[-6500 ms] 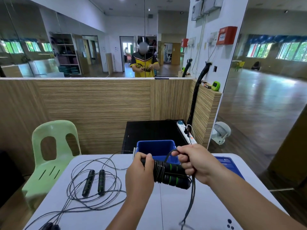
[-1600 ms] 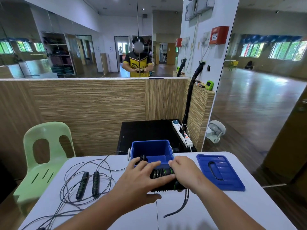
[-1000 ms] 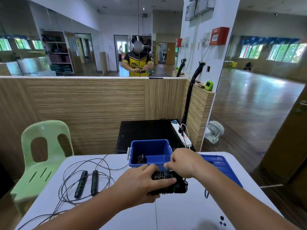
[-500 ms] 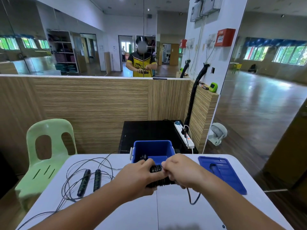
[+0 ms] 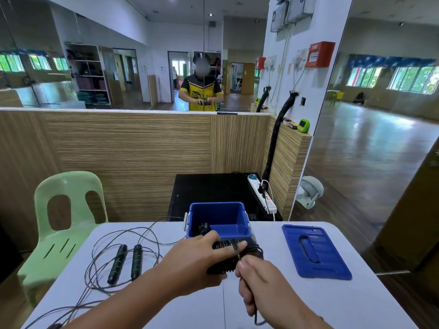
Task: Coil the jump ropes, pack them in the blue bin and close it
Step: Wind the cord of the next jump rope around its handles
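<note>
Centrally, left grip (image 5: 197, 262) is clamping around the wound jump rope (image 5: 219, 268), fingers curling over its black handles. Right grip (image 5: 259, 281) is closing on the rope's loose cord end just beside it. Blue bin (image 5: 230, 231) is standing open directly behind, holding one coiled rope (image 5: 203, 228). Lid (image 5: 316, 251) is lying flat on the white surface (image 5: 356, 305), rightward. Second rope (image 5: 137, 261) is sprawling uncoiled, leftward. Green chair (image 5: 59, 243), wood-panelled partition (image 5: 130, 150) and mirror (image 5: 142, 55) are bordering the surface.

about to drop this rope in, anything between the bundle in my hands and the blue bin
Nothing visible. The blue bin sits open right behind the wrapped jump rope; its lid lies on the table to the right.
</note>
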`<action>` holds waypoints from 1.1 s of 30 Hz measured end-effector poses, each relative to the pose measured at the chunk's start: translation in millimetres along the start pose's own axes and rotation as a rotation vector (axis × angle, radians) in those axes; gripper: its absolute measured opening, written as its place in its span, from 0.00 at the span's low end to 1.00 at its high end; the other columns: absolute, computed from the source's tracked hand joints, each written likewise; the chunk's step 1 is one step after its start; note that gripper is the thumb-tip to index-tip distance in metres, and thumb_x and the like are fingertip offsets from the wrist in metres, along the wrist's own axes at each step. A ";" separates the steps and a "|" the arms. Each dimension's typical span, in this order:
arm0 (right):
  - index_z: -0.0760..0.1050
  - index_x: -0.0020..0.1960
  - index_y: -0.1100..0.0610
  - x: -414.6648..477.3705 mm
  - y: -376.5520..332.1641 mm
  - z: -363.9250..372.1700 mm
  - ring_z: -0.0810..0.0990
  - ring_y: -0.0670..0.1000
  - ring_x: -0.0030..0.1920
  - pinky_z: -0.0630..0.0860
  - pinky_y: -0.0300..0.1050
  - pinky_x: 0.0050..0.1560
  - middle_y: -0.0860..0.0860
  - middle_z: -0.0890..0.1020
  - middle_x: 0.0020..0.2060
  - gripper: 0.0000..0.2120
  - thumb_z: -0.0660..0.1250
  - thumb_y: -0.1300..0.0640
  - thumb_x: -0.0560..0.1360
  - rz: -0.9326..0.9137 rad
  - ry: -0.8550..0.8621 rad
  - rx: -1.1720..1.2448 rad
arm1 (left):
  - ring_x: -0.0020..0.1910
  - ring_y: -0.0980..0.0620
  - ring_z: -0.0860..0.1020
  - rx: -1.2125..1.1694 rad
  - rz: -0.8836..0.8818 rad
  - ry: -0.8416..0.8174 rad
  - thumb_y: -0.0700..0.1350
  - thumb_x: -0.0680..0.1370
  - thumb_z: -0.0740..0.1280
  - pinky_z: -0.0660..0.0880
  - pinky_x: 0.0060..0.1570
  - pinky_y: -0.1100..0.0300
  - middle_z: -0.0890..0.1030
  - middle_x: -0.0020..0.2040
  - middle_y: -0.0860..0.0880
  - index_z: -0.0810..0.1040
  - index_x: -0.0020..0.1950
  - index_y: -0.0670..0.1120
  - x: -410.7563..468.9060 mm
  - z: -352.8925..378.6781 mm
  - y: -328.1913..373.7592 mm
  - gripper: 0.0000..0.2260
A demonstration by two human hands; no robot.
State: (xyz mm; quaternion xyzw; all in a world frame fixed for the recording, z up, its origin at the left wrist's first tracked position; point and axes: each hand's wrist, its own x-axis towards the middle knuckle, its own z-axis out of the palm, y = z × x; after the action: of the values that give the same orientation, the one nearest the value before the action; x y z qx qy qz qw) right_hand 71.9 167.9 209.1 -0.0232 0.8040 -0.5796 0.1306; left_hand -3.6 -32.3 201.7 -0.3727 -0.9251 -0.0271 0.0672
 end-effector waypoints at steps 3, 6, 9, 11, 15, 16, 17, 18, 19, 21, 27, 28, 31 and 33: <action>0.72 0.44 0.56 -4.9 12.0 2.3 0.76 0.54 0.31 0.71 0.47 0.38 0.54 0.75 0.27 0.14 0.55 0.55 0.86 -0.039 0.017 0.052 | 0.54 0.48 0.77 -0.027 -0.018 0.043 0.60 0.78 0.66 0.80 0.48 0.54 0.70 0.64 0.51 0.40 0.77 0.76 1.0 -0.5 -0.6 0.40; 0.71 0.44 0.59 -9.6 20.8 6.0 0.77 0.56 0.33 0.74 0.44 0.38 0.55 0.75 0.26 0.14 0.54 0.57 0.86 -0.046 0.028 0.125 | 0.51 0.49 0.78 -0.031 -0.015 0.077 0.61 0.78 0.66 0.79 0.47 0.56 0.72 0.63 0.53 0.42 0.77 0.76 0.5 -2.4 1.2 0.39; 0.71 0.43 0.59 -11.4 32.0 8.6 0.80 0.58 0.35 0.78 0.46 0.42 0.57 0.77 0.28 0.14 0.55 0.57 0.85 -0.050 0.017 0.188 | 0.48 0.50 0.78 -0.064 -0.034 0.091 0.63 0.76 0.66 0.76 0.44 0.59 0.72 0.62 0.55 0.43 0.77 0.76 -1.9 -6.2 3.7 0.38; 0.72 0.43 0.59 -11.3 39.7 7.2 0.82 0.61 0.39 0.80 0.47 0.46 0.56 0.79 0.30 0.15 0.55 0.55 0.85 -0.068 0.025 0.169 | 0.47 0.52 0.78 -0.085 -0.051 0.093 0.64 0.76 0.65 0.74 0.44 0.61 0.72 0.62 0.56 0.43 0.76 0.77 -4.8 -9.8 5.3 0.38; 0.73 0.43 0.57 -8.5 52.8 1.3 0.85 0.60 0.46 0.80 0.56 0.58 0.56 0.84 0.36 0.13 0.57 0.52 0.82 -0.099 0.026 0.080 | 0.50 0.55 0.76 -0.150 -0.068 0.087 0.65 0.77 0.65 0.72 0.48 0.64 0.68 0.64 0.59 0.40 0.74 0.80 -10.1 -15.8 8.6 0.37; 0.74 0.44 0.57 -6.3 56.5 0.5 0.85 0.58 0.47 0.79 0.58 0.60 0.56 0.84 0.37 0.13 0.56 0.54 0.83 -0.105 0.022 0.065 | 0.51 0.55 0.76 -0.161 -0.069 0.084 0.65 0.77 0.65 0.72 0.48 0.65 0.68 0.64 0.59 0.40 0.73 0.81 -11.6 -16.9 10.3 0.37; 0.74 0.46 0.56 -5.2 57.4 0.1 0.85 0.57 0.47 0.79 0.59 0.60 0.56 0.85 0.38 0.12 0.56 0.54 0.83 -0.112 0.023 0.035 | 0.51 0.55 0.76 -0.173 -0.070 0.081 0.65 0.78 0.65 0.72 0.49 0.65 0.68 0.64 0.59 0.40 0.73 0.81 -13.0 -19.3 12.4 0.37; 0.75 0.46 0.54 -3.1 59.1 -0.6 0.85 0.56 0.48 0.79 0.58 0.61 0.54 0.85 0.39 0.11 0.56 0.54 0.83 -0.128 0.015 0.010 | 0.51 0.55 0.76 -0.183 -0.071 0.076 0.65 0.77 0.65 0.72 0.49 0.65 0.68 0.64 0.59 0.40 0.73 0.81 -14.6 -20.5 13.8 0.37; 0.75 0.46 0.51 -2.2 57.3 -1.1 0.85 0.54 0.47 0.79 0.57 0.61 0.53 0.85 0.39 0.10 0.56 0.53 0.82 -0.138 0.005 -0.036 | 0.50 0.55 0.76 -0.191 -0.069 0.075 0.65 0.77 0.65 0.72 0.49 0.65 0.68 0.63 0.59 0.40 0.73 0.81 -16.1 -21.5 15.0 0.37; 0.74 0.46 0.48 1.9 56.7 -3.7 0.84 0.51 0.47 0.78 0.56 0.60 0.49 0.86 0.42 0.09 0.56 0.54 0.82 -0.170 -0.020 -0.130 | 0.48 0.55 0.76 -0.191 -0.050 0.091 0.66 0.76 0.65 0.72 0.47 0.66 0.69 0.62 0.59 0.43 0.74 0.81 -19.5 -23.9 17.7 0.36; 0.80 0.44 0.54 6.8 29.1 -29.9 0.83 0.58 0.41 0.82 0.57 0.49 0.58 0.83 0.38 0.11 0.63 0.57 0.82 -0.096 -0.229 0.109 | 0.44 0.59 0.74 -0.284 -0.004 0.156 0.63 0.75 0.67 0.70 0.43 0.69 0.70 0.60 0.60 0.51 0.76 0.78 -30.9 -38.6 23.3 0.35; 0.80 0.45 0.57 7.3 25.8 -36.9 0.82 0.59 0.39 0.82 0.54 0.46 0.59 0.81 0.37 0.10 0.65 0.56 0.81 -0.076 -0.286 0.146 | 0.44 0.59 0.74 -0.296 0.010 0.176 0.62 0.75 0.68 0.71 0.42 0.68 0.70 0.60 0.60 0.53 0.76 0.77 -32.6 -41.8 24.9 0.36; 0.78 0.50 0.66 9.7 20.5 -52.4 0.79 0.54 0.35 0.79 0.46 0.38 0.57 0.79 0.35 0.08 0.66 0.60 0.81 0.010 -0.413 0.222 | 0.44 0.60 0.74 -0.327 0.073 0.242 0.60 0.74 0.72 0.72 0.41 0.69 0.71 0.59 0.59 0.58 0.77 0.73 -36.3 -50.5 34.5 0.36; 0.81 0.50 0.59 8.9 12.6 -58.8 0.81 0.49 0.34 0.78 0.42 0.37 0.52 0.81 0.34 0.11 0.62 0.69 0.81 0.032 -0.429 0.219 | 0.43 0.62 0.73 -0.314 0.120 0.295 0.60 0.73 0.73 0.72 0.41 0.70 0.72 0.59 0.59 0.61 0.78 0.71 -36.5 -56.5 42.1 0.35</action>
State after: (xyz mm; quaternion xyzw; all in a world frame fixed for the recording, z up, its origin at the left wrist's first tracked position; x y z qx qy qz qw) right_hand 50.8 224.8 212.9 -0.1186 0.6905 -0.6430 0.3093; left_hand 57.5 -32.7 252.3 -0.4249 -0.8659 -0.2211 0.1444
